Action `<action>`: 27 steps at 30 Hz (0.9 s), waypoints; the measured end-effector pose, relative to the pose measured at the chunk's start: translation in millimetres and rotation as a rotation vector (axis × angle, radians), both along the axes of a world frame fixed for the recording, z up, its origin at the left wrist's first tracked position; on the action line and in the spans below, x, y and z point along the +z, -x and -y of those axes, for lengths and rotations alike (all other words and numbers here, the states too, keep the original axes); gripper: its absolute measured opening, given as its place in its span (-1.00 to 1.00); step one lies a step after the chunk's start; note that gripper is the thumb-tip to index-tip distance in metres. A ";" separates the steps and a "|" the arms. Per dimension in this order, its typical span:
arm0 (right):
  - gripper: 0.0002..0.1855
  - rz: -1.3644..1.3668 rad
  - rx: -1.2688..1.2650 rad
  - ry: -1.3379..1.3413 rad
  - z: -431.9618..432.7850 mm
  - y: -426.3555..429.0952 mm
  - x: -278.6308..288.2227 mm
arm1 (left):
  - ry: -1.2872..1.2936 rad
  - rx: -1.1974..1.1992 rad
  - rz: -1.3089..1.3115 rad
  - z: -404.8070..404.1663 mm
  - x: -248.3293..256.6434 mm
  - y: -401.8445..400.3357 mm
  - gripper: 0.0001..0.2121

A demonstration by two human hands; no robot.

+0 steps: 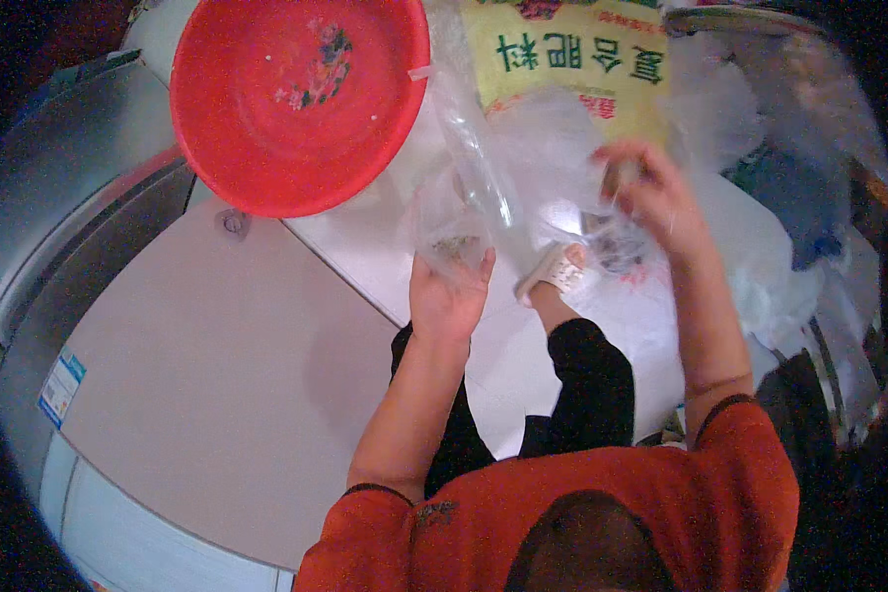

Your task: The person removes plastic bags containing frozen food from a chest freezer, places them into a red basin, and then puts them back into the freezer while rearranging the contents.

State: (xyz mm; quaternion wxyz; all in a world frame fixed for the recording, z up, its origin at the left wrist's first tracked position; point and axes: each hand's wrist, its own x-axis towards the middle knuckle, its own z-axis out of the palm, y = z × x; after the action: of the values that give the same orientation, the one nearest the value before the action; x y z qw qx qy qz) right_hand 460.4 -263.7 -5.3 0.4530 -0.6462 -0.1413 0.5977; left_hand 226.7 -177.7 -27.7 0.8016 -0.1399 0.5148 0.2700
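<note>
My left hand [448, 300] is palm up, its thumb and fingers cupped around a clear plastic bag [444, 211]. Small greenish-brown bits [457, 244] lie inside that bag, just above the palm. To the right, my right hand [655, 196] is raised with curled fingers and blurred by motion; whether something small is between the fingertips cannot be made out. Below it on the floor lies a clear bag with dark contents [618, 248], close to my sandal [559, 274]. A long strip of clear plastic film [477, 148] runs between the two hands.
A red plastic basin [266, 148] with a floral print is at the upper left, above a grey panel [229, 385]. A yellow printed sack [570, 52] lies ahead. Translucent plastic bags [762, 251] pile up on the right. White floor tiles [496, 348] show around my legs.
</note>
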 end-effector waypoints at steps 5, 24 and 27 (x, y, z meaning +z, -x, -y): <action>-0.61 0.260 0.210 -0.152 -12.6 98.0 150.2 | -0.089 -0.094 0.144 9.1 92.6 -16.0 -0.73; -0.48 1.043 0.842 -0.674 -34.4 222.5 422.7 | -0.507 0.208 0.652 52.2 376.5 121.3 -0.74; -0.53 0.715 0.853 -0.563 -39.6 252.2 440.1 | -0.556 0.294 0.610 56.6 383.5 148.9 -0.73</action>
State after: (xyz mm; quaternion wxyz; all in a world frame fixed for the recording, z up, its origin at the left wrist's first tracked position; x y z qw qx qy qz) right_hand 208.2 -224.1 434.9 0.2520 -0.5489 -0.6819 0.4125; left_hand 77.7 -234.2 355.8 0.8772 -0.0638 0.1366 0.4559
